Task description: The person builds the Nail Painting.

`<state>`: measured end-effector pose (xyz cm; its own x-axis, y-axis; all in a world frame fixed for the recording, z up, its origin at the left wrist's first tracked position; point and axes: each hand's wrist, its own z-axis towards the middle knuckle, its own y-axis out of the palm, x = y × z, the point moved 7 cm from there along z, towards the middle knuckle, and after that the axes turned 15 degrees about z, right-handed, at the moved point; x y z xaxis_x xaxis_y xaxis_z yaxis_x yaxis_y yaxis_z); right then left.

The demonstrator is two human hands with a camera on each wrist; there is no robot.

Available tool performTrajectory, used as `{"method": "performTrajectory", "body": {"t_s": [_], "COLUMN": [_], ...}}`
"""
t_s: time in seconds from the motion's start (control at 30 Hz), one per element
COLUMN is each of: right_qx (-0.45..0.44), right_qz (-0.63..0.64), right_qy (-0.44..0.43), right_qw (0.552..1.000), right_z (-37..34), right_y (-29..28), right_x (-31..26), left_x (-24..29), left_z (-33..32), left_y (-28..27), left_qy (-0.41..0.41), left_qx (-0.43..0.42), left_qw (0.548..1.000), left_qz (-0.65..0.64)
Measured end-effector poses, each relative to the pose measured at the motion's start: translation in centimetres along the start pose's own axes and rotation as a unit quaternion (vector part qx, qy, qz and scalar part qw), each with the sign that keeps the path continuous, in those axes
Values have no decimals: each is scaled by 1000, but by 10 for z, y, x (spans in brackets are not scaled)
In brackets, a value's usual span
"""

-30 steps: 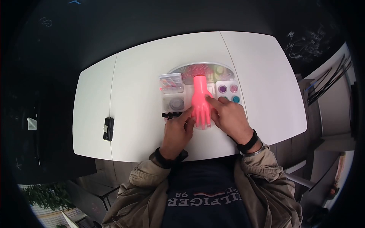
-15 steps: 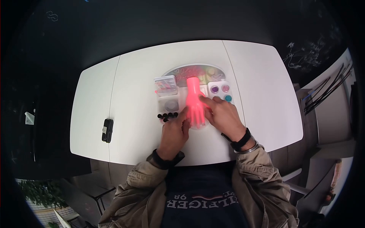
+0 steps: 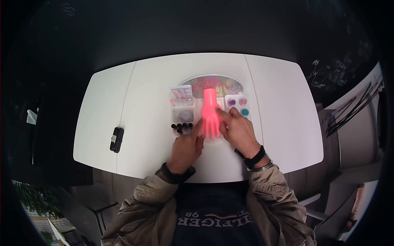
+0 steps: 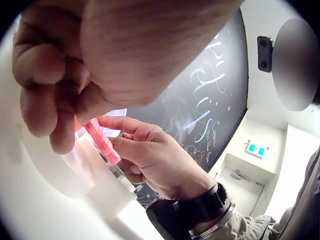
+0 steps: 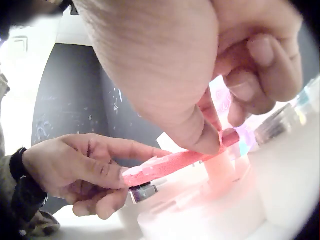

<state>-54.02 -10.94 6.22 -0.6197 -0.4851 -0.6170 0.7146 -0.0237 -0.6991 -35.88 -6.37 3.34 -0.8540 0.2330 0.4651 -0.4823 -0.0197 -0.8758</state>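
Observation:
A pink plastic model hand [image 3: 210,112] lies palm side hidden, its wrist toward the back and its fingers toward the person, over a white nail set tray. From the left, my left hand [image 3: 186,148] holds its edge, index finger extended along the side and thumb lower down by the model fingers. On the other side my right hand [image 3: 241,133] pinches it, with the index finger on top near the model's thumb side. Edge-on, the model hand [image 5: 167,167] looks like a slim pink slab between both hands in the right wrist view.
Black-capped bottles [image 3: 180,126] and a clear box [image 3: 181,95] with its lid raised stand left of the model hand. Purple [image 3: 232,102] and teal [image 3: 245,112] pots sit on the right. Behind rises a rounded printed panel [image 3: 205,81]. A black case [image 3: 117,140] lies on the white table [image 3: 152,151].
The head view has shifted, so the table appears lower in it. Both hands keep their hold on the pink model hand, with little finger movement visible.

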Motion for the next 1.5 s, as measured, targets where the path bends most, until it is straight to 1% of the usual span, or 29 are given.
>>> {"method": "performTrajectory", "body": {"t_s": [0.13, 0.2, 0.3, 0.37, 0.4, 0.43, 0.57, 0.63, 0.77, 0.8, 0.93, 1.0, 1.1, 1.2, 1.3, 1.4, 1.5], "right_qx": [-14, -17, 12, 46, 63, 82, 179, 235, 304, 318, 370, 388, 399, 402, 398, 388, 382], "right_qz": [-6, -19, 100, 180, 219, 230, 336, 388, 425, 432, 432, 435, 440, 466, 459, 456, 420], "right_qy": [9, 10, -28, 4, 22, 50, 110, 136, 240, 243, 265, 275, 313, 296, 285, 287, 290], "right_qw": [1000, 1000, 995, 983, 974, 968, 918, 881, 818, 808, 779, 765, 741, 731, 742, 748, 771], "right_z": [-1, -4, -17, -28, -35, -44, -84, -102, -143, -151, -177, -188, -196, -195, -191, -182, -180], "right_y": [-2, -3, -23, -42, -52, -64, -88, -101, -120, -123, -133, -131, -124, -119, -114, -112, -106], "right_x": [-1, -1, -15, -15, -14, -10, 38, 56, 99, 107, 144, 159, 175, 182, 181, 168, 174], "left_x": [5, 7, -1, -17, -28, -38, -83, -99, -134, -145, -193, -204, -219, -223, -230, -228, -227], "left_z": [-11, -17, -28, -34, -37, -40, -51, -57, -69, -72, -90, -97, -101, -101, -97, -94, -92], "left_y": [-11, -24, -47, -64, -69, -76, -79, -81, -81, -82, -81, -79, -72, -70, -64, -60, -59], "left_qy": [19, 14, 19, 10, -3, -15, -50, -77, -150, -165, -241, -259, -275, -275, -259, -256, -260], "left_qx": [-3, 31, 89, 145, 150, 156, 196, 185, 173, 171, 251, 276, 300, 308, 305, 297, 301], "left_qw": [998, 996, 991, 981, 978, 976, 960, 952, 933, 928, 882, 867, 847, 841, 847, 852, 850], "left_qz": [-60, -84, -102, -132, -142, -150, -195, -231, -277, -285, -319, -325, -341, -350, -350, -348, -345]}}
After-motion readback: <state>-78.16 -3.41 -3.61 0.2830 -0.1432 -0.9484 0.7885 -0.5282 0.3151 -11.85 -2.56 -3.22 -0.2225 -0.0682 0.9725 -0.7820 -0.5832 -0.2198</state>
